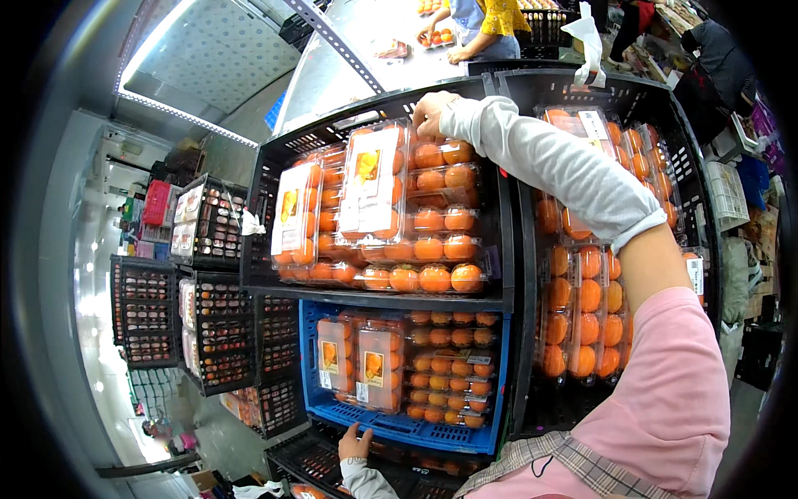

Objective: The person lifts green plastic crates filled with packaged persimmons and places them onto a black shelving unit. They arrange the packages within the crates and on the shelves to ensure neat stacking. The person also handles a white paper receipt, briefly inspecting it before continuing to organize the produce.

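Observation:
My right hand (432,113) reaches far across the upper black crate (378,296). Its fingers bend down and close on the far top corner of a clear plastic clamshell of orange fruit (371,185) with a white label. That clamshell leans on top of other packs, beside another labelled clamshell (297,212). Down at the front, my left hand (356,445) is by the lower rim of a blue crate (399,424), fingers slightly apart and nothing visible in them. Inside the blue crate are two labelled clamshells (382,366) and stacked packs of fruit (449,387).
To the right, another black crate (524,333) holds fruit packs under my outstretched arm. Stacked black crates (218,333) of packed fruit line the left. At the far white table (349,41), a person in a yellow sleeve (503,21) handles fruit. A white plastic bag (588,41) hangs behind the crates.

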The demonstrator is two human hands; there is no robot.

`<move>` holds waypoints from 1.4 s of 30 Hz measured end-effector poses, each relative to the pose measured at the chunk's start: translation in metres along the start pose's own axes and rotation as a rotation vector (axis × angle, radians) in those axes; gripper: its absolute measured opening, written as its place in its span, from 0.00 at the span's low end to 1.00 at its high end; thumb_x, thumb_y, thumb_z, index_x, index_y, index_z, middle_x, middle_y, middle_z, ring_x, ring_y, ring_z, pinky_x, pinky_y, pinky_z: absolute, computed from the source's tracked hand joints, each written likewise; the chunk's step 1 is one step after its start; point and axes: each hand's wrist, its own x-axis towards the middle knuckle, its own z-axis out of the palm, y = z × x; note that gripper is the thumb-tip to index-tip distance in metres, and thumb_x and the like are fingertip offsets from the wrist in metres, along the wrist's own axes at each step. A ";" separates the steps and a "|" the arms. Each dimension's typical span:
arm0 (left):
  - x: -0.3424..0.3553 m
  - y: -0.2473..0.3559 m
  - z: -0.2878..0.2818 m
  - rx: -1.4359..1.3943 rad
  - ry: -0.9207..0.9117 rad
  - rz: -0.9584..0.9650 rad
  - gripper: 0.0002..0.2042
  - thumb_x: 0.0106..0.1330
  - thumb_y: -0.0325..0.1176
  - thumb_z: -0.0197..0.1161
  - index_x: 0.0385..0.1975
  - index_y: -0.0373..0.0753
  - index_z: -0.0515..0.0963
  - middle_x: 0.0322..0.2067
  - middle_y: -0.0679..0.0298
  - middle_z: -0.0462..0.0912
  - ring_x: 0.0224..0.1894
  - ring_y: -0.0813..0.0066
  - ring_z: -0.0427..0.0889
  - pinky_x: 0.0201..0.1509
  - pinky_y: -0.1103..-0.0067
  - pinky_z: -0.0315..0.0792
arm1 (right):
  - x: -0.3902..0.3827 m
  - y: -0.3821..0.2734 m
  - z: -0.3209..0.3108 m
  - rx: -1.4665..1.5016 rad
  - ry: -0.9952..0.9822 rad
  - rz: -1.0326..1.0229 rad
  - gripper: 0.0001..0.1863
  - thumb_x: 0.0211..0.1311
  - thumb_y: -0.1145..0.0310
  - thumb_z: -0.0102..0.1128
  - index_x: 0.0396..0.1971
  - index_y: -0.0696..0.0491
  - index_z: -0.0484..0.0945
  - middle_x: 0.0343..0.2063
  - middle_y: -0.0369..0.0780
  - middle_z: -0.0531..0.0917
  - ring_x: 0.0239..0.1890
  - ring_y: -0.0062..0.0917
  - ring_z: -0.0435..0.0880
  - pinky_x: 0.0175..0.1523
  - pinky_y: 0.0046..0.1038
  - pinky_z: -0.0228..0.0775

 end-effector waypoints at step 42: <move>-0.008 0.020 -0.006 -0.018 0.054 0.135 0.27 0.58 0.50 0.66 0.53 0.38 0.79 0.44 0.45 0.83 0.47 0.47 0.82 0.52 0.62 0.75 | -0.063 -0.018 0.087 -0.660 -0.123 -0.127 0.55 0.50 0.32 0.63 0.72 0.48 0.53 0.74 0.50 0.42 0.76 0.51 0.41 0.68 0.68 0.43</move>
